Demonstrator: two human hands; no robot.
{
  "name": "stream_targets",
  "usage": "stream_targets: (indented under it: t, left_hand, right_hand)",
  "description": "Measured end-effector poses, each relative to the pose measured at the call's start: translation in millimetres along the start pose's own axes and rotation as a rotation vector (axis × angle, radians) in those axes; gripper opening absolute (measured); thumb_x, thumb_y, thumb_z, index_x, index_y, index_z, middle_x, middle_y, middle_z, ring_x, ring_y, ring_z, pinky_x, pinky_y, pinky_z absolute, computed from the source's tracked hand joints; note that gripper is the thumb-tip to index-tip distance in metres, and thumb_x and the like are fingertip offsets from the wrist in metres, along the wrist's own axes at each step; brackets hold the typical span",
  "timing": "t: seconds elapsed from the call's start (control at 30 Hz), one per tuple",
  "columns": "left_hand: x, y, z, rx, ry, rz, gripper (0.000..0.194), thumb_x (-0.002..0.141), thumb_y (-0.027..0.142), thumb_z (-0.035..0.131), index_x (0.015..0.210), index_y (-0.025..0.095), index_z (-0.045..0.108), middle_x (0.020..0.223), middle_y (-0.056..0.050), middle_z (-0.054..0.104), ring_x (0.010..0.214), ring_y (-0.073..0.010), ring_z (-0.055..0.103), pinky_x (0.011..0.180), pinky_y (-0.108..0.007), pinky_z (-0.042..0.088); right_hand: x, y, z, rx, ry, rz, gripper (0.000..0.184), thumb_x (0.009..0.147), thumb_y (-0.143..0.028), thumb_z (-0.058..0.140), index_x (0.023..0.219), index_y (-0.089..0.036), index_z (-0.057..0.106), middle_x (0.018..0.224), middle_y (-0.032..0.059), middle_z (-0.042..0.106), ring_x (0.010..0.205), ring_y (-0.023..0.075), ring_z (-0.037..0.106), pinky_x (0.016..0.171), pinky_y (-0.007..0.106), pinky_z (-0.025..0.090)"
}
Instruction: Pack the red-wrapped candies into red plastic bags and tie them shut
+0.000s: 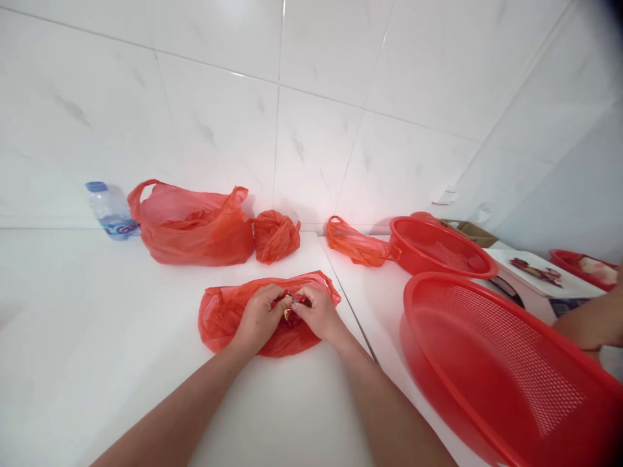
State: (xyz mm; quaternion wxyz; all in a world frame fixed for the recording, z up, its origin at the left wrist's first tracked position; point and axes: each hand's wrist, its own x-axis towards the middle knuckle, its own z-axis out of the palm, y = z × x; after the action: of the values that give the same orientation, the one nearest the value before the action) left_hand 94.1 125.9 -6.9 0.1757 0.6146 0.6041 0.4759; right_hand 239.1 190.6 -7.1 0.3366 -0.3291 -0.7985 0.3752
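Observation:
My left hand (pixel 263 318) and my right hand (pixel 315 312) meet over an opened red plastic bag (pixel 221 318) lying on the white counter. Both are closed, thumbs and fingers pinching a small dark red piece (pixel 291 316) with a shiny yellowish part. Its exact kind is too small and too covered by my fingers to name. More dark red bits show beside my right fingertips. The bag spreads beneath and around both hands.
Along the tiled wall stand a water bottle (pixel 109 211), a full red bag (pixel 199 233), a knotted bag (pixel 276 237) and a flat one (pixel 360 243). Red baskets (pixel 413 324) (pixel 395 240) are at right, near a white cutting board (pixel 520 258) and another person's arm (pixel 591 318).

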Motion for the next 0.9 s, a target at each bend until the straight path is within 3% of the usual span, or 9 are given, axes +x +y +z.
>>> stream_targets:
  t: [0.13,0.27,0.43,0.57,0.67,0.73,0.9]
  left_hand:
    - [-3.0,-0.6,-4.6,0.019,0.017,0.023,0.016,0.084,0.035,0.051,0.080,0.021,0.056,0.079,-0.002,0.060,0.077,-0.0187,0.058,0.067,-0.031,0.047]
    - [-4.4,1.5,-5.3,0.037,0.024,0.061,0.020,0.087,0.027,0.045,0.069,0.021,0.051,0.072,-0.001,0.058,0.072,-0.0172,0.056,0.068,-0.030,0.045]
    - [-5.5,2.0,-1.4,0.078,0.011,0.064,0.023,0.088,0.027,0.043,0.066,0.021,0.048,0.068,0.000,0.055,0.066,-0.0175,0.054,0.064,-0.031,0.045]
    - [-5.6,-3.3,-2.8,0.182,0.050,0.108,0.020,0.090,0.034,0.045,0.078,0.022,0.054,0.075,-0.001,0.061,0.073,-0.0201,0.056,0.070,-0.035,0.045]
    - [-4.6,-10.7,-8.5,0.324,0.107,0.230,0.016,0.089,0.035,0.048,0.093,0.023,0.057,0.080,-0.003,0.063,0.077,-0.0221,0.057,0.073,-0.037,0.044]
    - [-3.9,-15.7,-13.0,0.404,0.130,0.311,0.015,0.089,0.032,0.048,0.093,0.022,0.058,0.081,-0.003,0.062,0.077,-0.0218,0.057,0.073,-0.036,0.044]
    - [-3.7,-23.2,-19.1,0.470,0.214,0.423,0.020,0.090,0.017,0.041,0.094,0.018,0.061,0.085,-0.006,0.059,0.079,-0.0186,0.055,0.073,-0.031,0.046]
  right_hand:
    - [-3.5,-1.9,1.2,0.017,-0.042,0.054,0.010,0.077,-0.026,0.057,0.070,-0.022,0.052,0.066,-0.0029,0.060,0.061,0.0141,0.056,0.056,0.027,0.045]
    - [-6.7,-7.6,1.2,0.042,-0.075,0.049,0.003,0.076,-0.025,0.059,0.075,-0.023,0.057,0.072,-0.0026,0.062,0.067,0.0148,0.058,0.060,0.028,0.047]
    - [-6.1,-13.9,-1.8,0.153,-0.147,0.032,0.008,0.082,-0.026,0.054,0.078,-0.024,0.060,0.076,-0.0024,0.064,0.071,0.0144,0.061,0.067,0.028,0.050]
    - [-2.2,-9.0,-5.4,0.024,-0.060,-0.013,0.013,0.084,-0.023,0.051,0.075,-0.024,0.061,0.075,-0.0019,0.063,0.071,0.0146,0.059,0.067,0.029,0.048]
    - [2.3,1.6,-8.7,-0.133,0.048,-0.032,0.020,0.086,-0.020,0.047,0.073,-0.023,0.061,0.077,-0.0007,0.062,0.076,0.0149,0.058,0.071,0.030,0.047]
    - [4.9,10.3,-9.6,-0.196,0.064,-0.013,0.023,0.087,-0.020,0.045,0.074,-0.023,0.063,0.082,0.0000,0.063,0.082,0.0150,0.058,0.077,0.030,0.046]
    - [7.0,26.0,-5.3,-0.291,0.088,0.055,0.017,0.086,-0.032,0.054,0.096,-0.024,0.065,0.101,0.0021,0.062,0.097,0.0163,0.057,0.087,0.032,0.045]
